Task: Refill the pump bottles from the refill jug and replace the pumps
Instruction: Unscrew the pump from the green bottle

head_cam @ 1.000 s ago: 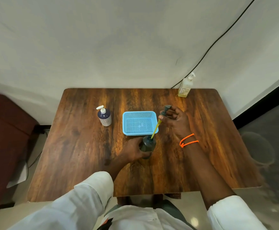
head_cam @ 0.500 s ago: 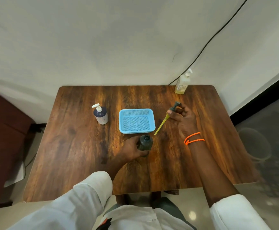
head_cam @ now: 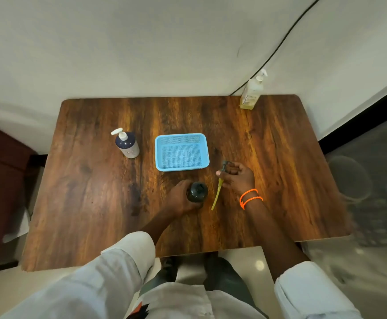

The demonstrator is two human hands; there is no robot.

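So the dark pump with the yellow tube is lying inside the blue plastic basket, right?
Not quite. In the head view the dark pump with the yellow tube is held in the right hand, over the wooden table beside the blue plastic basket, not inside it.

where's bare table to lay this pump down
Bare wood lies right of the right hand toward the table edge, and left of the left hand below the navy bottle. It is crowded between the blue basket and dark bottle.
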